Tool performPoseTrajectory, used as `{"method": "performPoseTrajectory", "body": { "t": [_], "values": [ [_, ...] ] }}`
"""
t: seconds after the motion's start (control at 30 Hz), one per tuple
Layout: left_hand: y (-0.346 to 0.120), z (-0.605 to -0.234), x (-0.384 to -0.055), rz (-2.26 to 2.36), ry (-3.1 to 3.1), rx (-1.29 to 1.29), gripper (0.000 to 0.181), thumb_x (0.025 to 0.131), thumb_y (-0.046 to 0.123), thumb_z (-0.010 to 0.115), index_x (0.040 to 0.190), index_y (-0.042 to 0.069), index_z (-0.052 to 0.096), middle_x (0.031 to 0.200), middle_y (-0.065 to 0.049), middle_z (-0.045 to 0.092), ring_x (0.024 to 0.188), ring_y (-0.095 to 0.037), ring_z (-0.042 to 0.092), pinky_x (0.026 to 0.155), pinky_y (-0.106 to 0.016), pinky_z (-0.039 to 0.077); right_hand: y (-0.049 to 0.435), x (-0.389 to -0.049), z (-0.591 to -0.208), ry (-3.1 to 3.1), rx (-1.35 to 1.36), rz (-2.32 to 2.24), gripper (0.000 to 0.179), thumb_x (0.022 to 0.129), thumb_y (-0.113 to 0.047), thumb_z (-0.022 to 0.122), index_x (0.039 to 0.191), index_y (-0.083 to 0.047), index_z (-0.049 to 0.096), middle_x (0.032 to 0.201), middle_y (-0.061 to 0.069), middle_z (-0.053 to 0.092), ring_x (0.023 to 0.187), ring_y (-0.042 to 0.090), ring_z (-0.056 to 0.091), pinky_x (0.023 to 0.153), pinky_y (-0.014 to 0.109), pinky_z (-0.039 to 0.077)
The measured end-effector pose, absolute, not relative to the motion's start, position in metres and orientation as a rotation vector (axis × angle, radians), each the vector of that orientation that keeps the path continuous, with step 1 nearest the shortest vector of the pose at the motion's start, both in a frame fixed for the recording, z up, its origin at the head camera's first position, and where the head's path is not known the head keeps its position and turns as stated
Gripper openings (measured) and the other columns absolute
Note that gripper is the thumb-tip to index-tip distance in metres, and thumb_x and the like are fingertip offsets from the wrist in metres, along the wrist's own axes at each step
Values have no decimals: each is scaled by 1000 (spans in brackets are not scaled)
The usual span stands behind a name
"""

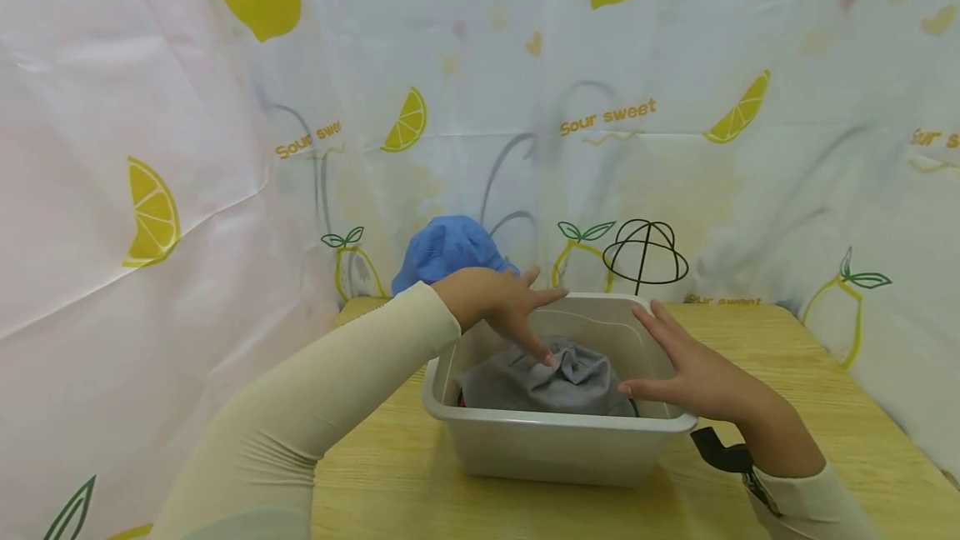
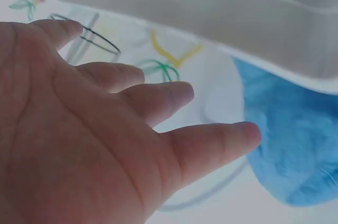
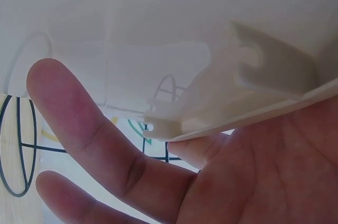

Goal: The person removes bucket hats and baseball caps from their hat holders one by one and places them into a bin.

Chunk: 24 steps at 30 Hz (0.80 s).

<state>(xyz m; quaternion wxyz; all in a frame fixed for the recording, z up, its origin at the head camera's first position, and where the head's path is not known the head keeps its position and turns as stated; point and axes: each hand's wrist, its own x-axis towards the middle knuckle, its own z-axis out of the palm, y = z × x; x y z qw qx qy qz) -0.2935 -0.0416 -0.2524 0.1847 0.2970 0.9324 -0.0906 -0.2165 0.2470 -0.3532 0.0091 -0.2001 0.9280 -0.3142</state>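
A crumpled grey cloth item [image 1: 555,382], possibly a hat, lies in a light beige plastic bin [image 1: 555,452] on the table. My left hand [image 1: 504,300] is over the bin's back left part, fingers spread, with the thumb tip at the grey cloth; whether it touches cannot be told. In the left wrist view the palm and straight fingers of that hand [image 2: 95,123] hold nothing. At the bin's right side is my right hand [image 1: 705,373], thumb over the inside and fingers extended along the rim. The right wrist view shows its fingers [image 3: 79,113] beside the bin's outer wall [image 3: 142,34].
A blue hat [image 1: 450,252] stands behind the bin at the left, its support hidden. Back right, a black wire hat stand [image 1: 639,261] rises behind the bin. Lemon-print sheets [image 1: 480,65] wall in the wooden table [image 1: 757,357]. Something red peeks out beneath the grey cloth.
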Motion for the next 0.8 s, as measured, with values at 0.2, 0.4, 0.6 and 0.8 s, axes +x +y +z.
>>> {"method": "performPoseTrajectory", "body": {
  "t": [0.2, 0.4, 0.6, 0.8],
  "values": [
    [-53, -244, -303, -277, 2677, 795, 110, 82, 83, 63, 166, 44, 5, 175, -12, -7, 157, -51, 6, 122, -68, 20, 246, -216, -352, 2899, -626, -986, 111, 87, -57, 77, 169, -25, 8, 174, 19, -7, 152, 60, 12, 103, 82, 30],
    [-58, -240, -310, -278, 2696, 778, 113, 80, 85, 62, 166, 44, 1, 175, -13, -9, 157, -52, 6, 118, -73, 22, 247, -217, -353, 2901, -625, -982, 111, 88, -57, 77, 169, -24, 8, 173, 19, -7, 152, 60, 12, 103, 82, 31],
    [-62, -238, -320, -205, 2713, 759, 113, 81, 84, 62, 166, 44, 0, 175, -9, -11, 157, -52, 2, 120, -72, 19, 248, -217, -354, 2900, -627, -987, 111, 88, -57, 77, 169, -24, 8, 173, 19, -7, 152, 60, 12, 103, 82, 31],
    [-71, -237, -331, -127, 2773, 737, 108, 84, 80, 64, 166, 42, 4, 175, -10, -12, 156, -53, 2, 117, -74, 22, 248, -217, -355, 2897, -647, -998, 111, 88, -56, 77, 169, -24, 8, 173, 18, -8, 153, 59, 10, 105, 82, 28]
  ]
}}
